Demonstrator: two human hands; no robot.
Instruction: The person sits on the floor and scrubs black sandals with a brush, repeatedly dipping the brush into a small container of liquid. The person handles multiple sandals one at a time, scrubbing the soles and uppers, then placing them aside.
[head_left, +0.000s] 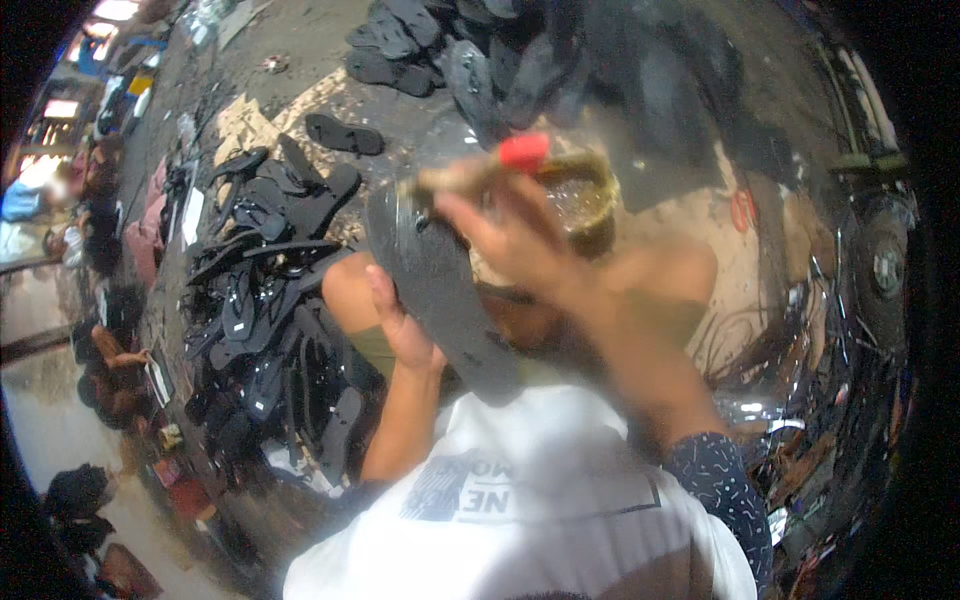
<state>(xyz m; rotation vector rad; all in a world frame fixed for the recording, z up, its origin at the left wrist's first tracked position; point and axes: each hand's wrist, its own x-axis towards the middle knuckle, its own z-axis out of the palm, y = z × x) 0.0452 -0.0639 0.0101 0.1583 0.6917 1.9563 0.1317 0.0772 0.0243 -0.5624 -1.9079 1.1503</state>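
Observation:
A long black shoe sole [430, 280] lies slanted in front of my body, its far end shiny and wet. My left hand [405, 330] supports it along its left edge, thumb raised and the other fingers hidden under it. My right hand [515, 235], slightly blurred, grips a brush [525, 150] with a red handle end. The brush's pale bristle end reaches the sole's far end. Just beyond my right hand stands a tub [605, 195] with a yellowish, crusted rim and shiny, translucent contents.
A heap of black flip-flops [265, 300] spreads at my left; a lone flip-flop [345, 134] lies farther off. More black soles [470, 80] are piled at the far side. Scissors-like red handles [742, 210] rest on the right. Cluttered scraps [790, 430] lie at the right edge.

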